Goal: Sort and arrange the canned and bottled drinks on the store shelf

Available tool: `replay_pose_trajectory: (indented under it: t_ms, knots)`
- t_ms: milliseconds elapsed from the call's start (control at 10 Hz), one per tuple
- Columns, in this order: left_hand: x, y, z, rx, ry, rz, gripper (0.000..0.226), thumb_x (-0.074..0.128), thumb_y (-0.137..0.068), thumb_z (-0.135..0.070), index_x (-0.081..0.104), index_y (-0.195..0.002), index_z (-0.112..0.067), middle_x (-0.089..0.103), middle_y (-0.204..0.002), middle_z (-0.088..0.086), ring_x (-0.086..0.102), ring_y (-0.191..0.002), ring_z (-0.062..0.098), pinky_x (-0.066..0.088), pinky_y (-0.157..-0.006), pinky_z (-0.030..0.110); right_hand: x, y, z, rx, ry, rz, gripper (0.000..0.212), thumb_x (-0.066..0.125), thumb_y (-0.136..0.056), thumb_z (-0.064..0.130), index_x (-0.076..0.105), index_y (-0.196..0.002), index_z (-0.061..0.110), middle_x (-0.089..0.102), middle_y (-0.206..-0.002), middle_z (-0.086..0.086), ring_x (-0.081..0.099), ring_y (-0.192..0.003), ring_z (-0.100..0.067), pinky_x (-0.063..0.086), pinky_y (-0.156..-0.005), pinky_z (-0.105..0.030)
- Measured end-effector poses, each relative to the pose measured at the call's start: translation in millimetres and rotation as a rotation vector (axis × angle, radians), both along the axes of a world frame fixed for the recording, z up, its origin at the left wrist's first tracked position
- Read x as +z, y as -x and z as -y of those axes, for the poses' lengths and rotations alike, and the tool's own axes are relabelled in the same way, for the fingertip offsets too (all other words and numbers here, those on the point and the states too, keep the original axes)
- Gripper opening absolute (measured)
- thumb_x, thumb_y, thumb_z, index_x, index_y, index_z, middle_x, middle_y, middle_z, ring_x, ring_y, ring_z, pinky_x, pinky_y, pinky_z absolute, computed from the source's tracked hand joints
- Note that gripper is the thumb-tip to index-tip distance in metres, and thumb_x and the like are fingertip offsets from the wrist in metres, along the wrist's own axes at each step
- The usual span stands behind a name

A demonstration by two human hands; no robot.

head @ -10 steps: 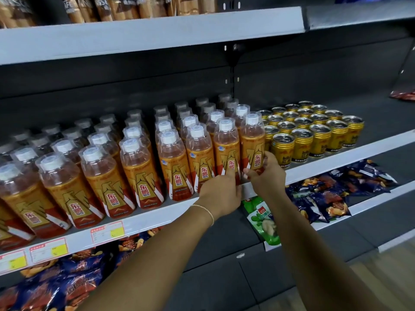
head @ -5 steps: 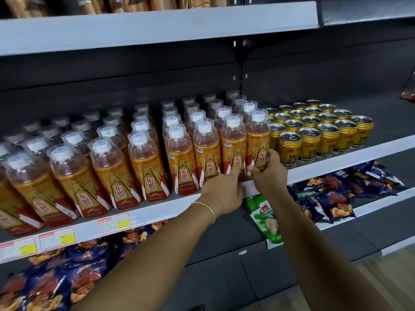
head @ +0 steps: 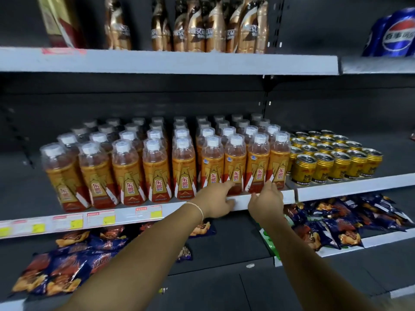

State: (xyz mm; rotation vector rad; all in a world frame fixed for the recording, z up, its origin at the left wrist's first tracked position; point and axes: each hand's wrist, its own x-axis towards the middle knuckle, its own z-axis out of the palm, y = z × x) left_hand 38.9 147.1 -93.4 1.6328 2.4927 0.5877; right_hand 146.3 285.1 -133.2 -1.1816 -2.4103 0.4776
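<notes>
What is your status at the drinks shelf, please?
Hands open: left hand, right hand at bases of front bottles. All upright, gold cans alongside. Nothing blocking.

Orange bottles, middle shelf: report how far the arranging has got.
Done: the orange bottles stand in upright rows at the shelf edge, gold cans lined up beside them. In hand: the left hand and right hand touch the right-end bottles' bases. Left: those labels look turned off-centre.
</notes>
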Motion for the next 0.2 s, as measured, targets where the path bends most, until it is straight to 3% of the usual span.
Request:
replay_pose_trajectory:
  t_ms: [200]
  knots:
    - [15,29,80,0.09,-0.043,-0.028,0.047,0.054,-0.093,-0.035,0.045,-0.138,-0.022,0.068,-0.097,-0.004,0.063,-0.092,0.019,0.053,-0.079,0.034,23,4,56,0.101,-0.147,0.018,0.063,0.049,-0.099,0.036,0.033,-0.15,0.004,0.043,-0.151,-0.013,0.038,-0.137,-0.032,0.033,-0.113,-0.039]
